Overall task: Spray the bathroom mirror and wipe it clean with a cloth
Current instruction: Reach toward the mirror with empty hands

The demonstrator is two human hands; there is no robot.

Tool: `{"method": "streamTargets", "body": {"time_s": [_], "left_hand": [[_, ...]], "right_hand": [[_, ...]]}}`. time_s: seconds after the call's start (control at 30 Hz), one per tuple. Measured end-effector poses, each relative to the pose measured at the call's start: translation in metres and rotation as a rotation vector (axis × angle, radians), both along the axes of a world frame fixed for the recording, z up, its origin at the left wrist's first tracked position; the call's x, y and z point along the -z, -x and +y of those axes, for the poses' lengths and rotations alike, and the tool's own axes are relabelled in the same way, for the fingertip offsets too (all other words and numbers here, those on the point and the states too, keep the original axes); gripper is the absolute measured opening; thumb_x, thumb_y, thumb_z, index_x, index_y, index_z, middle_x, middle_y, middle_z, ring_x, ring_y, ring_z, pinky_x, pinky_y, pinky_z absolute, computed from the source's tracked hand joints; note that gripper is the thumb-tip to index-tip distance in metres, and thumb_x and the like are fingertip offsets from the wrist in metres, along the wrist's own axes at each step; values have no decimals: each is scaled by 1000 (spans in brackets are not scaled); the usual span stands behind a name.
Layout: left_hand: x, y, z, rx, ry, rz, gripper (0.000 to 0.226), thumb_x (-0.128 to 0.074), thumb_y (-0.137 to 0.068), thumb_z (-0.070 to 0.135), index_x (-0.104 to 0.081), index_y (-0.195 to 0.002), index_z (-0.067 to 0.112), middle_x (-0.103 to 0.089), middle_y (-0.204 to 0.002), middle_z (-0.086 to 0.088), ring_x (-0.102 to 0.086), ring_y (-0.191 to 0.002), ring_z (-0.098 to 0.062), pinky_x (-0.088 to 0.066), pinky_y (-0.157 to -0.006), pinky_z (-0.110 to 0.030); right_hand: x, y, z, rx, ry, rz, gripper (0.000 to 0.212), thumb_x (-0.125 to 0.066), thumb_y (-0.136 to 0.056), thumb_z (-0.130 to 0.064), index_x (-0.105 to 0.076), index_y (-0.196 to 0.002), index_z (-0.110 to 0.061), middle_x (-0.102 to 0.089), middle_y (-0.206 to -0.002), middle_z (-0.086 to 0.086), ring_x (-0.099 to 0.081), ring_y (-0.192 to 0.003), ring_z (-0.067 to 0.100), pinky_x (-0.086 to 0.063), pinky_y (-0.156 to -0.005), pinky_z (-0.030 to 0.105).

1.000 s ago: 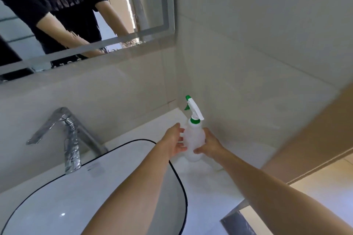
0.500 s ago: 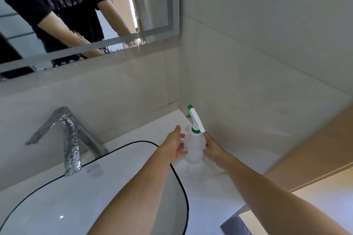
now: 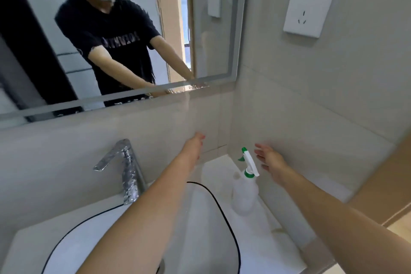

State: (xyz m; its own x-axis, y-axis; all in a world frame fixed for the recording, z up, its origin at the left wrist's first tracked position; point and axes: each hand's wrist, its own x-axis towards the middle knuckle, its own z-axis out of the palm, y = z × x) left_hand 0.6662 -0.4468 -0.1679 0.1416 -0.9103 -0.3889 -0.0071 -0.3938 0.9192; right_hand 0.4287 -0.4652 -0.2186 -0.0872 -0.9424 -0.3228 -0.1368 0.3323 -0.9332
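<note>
A wide frameless wall mirror with a frosted border (image 3: 124, 35) fills the upper left of the scene, mounted on pale beige wall tiles (image 3: 311, 100) that also cover the right-hand side wall. The mirror reflects a person in a black short-sleeved shirt reaching both arms forward. Below it, a white oval basin with a thin black rim (image 3: 200, 229) sits on a white countertop (image 3: 278, 218) that runs to the far right corner. A chrome angular tap (image 3: 124, 167) stands at the far left edge of the basin. A white rectangular wall socket (image 3: 311, 6) sits high on the right wall.

A translucent white plastic spray bottle with a white and green trigger head (image 3: 244, 193) stands upright on the countertop in the far right corner, just right of the basin and close to the side wall. Neither hand touches it.

The left hand (image 3: 194, 144) is raised over the far edge of the basin, near the back wall, fingers extended and holding nothing. The right hand (image 3: 270, 159) hovers just right of the bottle's trigger head, open with fingers spread, apart from the bottle. No cloth shows
</note>
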Motion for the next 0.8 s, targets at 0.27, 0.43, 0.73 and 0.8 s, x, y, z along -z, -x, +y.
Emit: {"method": "streamTargets", "body": {"time_s": [0.27, 0.43, 0.73, 0.8], "left_hand": [[-115, -78, 43, -98, 367, -37, 50, -30, -106, 46, -50, -144, 19, -44, -152, -6, -40, -141, -20, -28, -118, -39], [-168, -147, 97, -214, 487, -64, 51, -28, -106, 50, -49, -144, 24, -47, -146, -3, -42, -137, -20, -31, -111, -36], [-182, -285, 242, -615, 548, -196, 51, -38, -103, 50, -49, -145, 24, -45, -151, -3, -43, -139, -22, -34, -106, -34], [-173, -307, 278, -706, 513, -206, 55, -49, -93, 55, -56, -137, 22, -51, -142, -2, -49, -130, -19, -36, -98, -32]], "right_hand": [[-131, -80, -17, -160, 489, 175, 29, -41, -106, -30, -60, -126, -21, -61, -133, 8, -53, -128, 26, -37, -112, 42], [-190, -203, 17, -399, 641, 124, 40, -44, -97, -41, -61, -129, -23, -61, -132, 4, -55, -125, 24, -39, -112, 44], [-192, -407, 141, -897, 685, 25, 39, -41, -103, -38, -55, -137, -25, -58, -136, -2, -52, -127, 17, -39, -111, 41], [-177, -438, 171, -995, 657, 17, 36, -44, -103, -36, -56, -135, -25, -59, -134, 1, -54, -125, 19, -40, -109, 39]]}}
